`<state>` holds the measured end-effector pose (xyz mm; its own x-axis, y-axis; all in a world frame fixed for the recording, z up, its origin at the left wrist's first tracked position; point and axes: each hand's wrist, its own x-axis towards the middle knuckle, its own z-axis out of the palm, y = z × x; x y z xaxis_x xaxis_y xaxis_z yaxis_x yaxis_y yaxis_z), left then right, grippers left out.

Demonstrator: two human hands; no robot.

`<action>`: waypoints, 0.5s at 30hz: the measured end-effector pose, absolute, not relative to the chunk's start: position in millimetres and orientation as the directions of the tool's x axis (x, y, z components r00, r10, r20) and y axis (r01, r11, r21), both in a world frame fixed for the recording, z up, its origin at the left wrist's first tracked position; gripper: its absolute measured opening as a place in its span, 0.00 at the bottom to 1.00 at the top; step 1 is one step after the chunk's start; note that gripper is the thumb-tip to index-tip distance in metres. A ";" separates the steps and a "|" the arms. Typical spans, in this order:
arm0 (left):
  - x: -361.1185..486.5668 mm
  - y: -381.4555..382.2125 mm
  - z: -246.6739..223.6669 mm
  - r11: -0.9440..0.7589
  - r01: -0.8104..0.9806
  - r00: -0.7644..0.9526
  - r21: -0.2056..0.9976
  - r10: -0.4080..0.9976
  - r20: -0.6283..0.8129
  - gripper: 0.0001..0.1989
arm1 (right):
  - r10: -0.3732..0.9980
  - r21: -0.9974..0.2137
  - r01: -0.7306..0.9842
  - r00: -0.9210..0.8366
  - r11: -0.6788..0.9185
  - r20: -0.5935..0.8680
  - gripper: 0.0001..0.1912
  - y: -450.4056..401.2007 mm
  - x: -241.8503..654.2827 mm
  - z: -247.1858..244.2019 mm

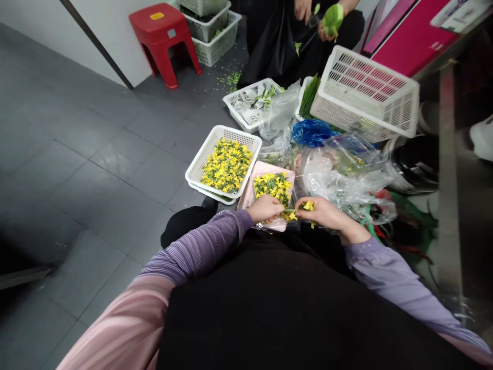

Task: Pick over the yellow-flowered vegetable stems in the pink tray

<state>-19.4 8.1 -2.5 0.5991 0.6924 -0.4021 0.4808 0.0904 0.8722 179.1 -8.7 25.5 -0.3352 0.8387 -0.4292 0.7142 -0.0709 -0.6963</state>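
Observation:
My left hand point(266, 209) is closed around a thin green stem, above the near edge of a pink tray point(257, 172). Just to its right, my right hand point(321, 212) is pinched on yellow flowers point(308, 205), and its fingertips meet the other end of the stem. Small yellow flowers with green stems point(274, 185) lie heaped in the tray, partly hidden behind my left hand. Beyond it on the left, a white perforated basket point(195, 167) holds a larger heap of the same yellow flowers point(227, 165).
Clear plastic bags point(327, 174) and a blue bag point(313, 132) lie to the right, below a tilted white crate point(408, 100). Another white basket point(231, 103) stands farther back. A co-worker's hand point(325, 33) holds a green vegetable point(333, 19). A red stool point(162, 23) stands at the back left.

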 end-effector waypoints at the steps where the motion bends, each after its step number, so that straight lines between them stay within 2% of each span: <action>1: -20.0 8.0 -1.5 0.159 0.435 0.610 0.886 0.672 -0.419 0.12 | 0.829 -0.767 0.617 -0.327 -0.176 -0.453 0.11 -9.9 181.8 22.2; 2: -20.5 7.8 -1.0 0.194 0.402 0.621 0.895 0.661 -0.422 0.12 | 0.820 -0.814 0.500 -0.305 -0.295 -0.484 0.13 -10.7 184.6 17.2; 4: -21.0 6.6 -1.5 0.154 0.421 0.632 0.894 0.657 -0.411 0.12 | 0.809 -0.840 0.203 -0.232 -0.503 -0.540 0.15 -9.5 188.5 4.7; 6: -20.9 4.3 -3.4 -0.002 0.547 0.632 0.837 0.657 -0.412 0.13 | 0.787 -0.791 -0.067 -0.179 -0.608 -0.590 0.14 -1.3 185.7 -6.0; 7: -20.7 2.8 -4.4 -0.101 0.611 0.640 0.785 0.647 -0.415 0.13 | 0.770 -0.757 -0.144 -0.171 -0.637 -0.615 0.13 6.2 180.2 -8.8; 10: -19.7 -1.1 -5.7 -0.322 0.688 0.687 0.650 0.577 -0.441 0.17 | 0.685 -0.668 -0.154 -0.196 -0.728 -0.702 0.08 40.2 144.1 -5.6; 13: -19.3 -1.3 -4.5 -0.370 0.697 0.698 0.614 0.545 -0.464 0.21 | 0.607 -0.608 -0.060 -0.191 -0.792 -0.771 0.05 81.3 90.6 5.6; 15: -20.0 0.5 -4.1 -0.372 0.710 0.686 0.598 0.557 -0.468 0.21 | 0.605 -0.620 0.011 -0.204 -0.785 -0.770 0.06 103.2 58.7 10.6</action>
<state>-20.0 0.5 -4.1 0.6860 0.5569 -0.4682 0.7101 -0.3723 0.5976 58.7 103.2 10.6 -0.2037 0.6053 -0.7695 0.0105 -0.7846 -0.6199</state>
